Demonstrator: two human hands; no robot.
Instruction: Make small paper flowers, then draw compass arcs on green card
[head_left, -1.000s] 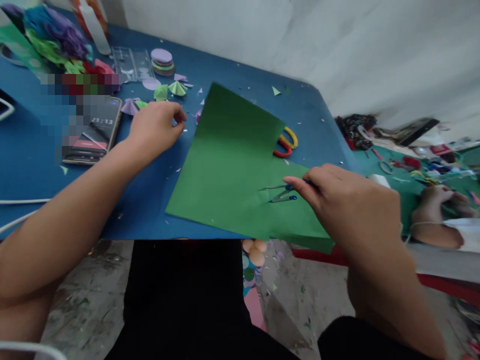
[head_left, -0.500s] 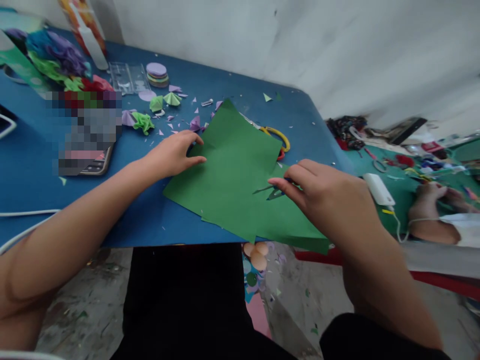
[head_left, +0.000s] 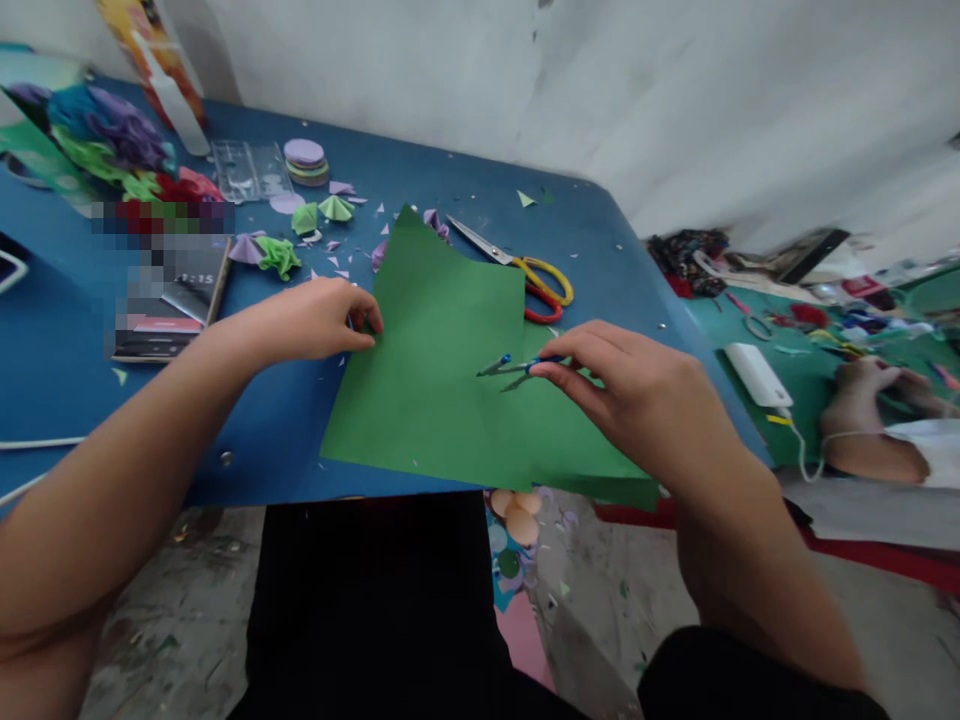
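A sheet of green paper (head_left: 442,350) lies at the front of the blue table, over more green paper (head_left: 592,440) on its right. My left hand (head_left: 319,320) is at the sheet's left edge, thumb and fingertips brought close together on it. Above the sheet, my right hand (head_left: 630,380) pinches a drawing compass (head_left: 517,368) with blue parts, its thin legs pointing left. Scissors (head_left: 517,265) with yellow and red handles rest just behind the sheet, blades slightly apart.
Behind my left hand lie purple and green paper scraps (head_left: 277,257), stacked paper circles (head_left: 305,162) and a clear plastic tray (head_left: 251,172). A phone (head_left: 176,300) is at the left. Another person's hands (head_left: 870,400) rest at a green table (head_left: 795,350) on the right.
The green sheet has turned and its top corner has swung left, baring the scissors. My left hand's fingers have drawn closer together at its edge. The compass has shifted slightly left.
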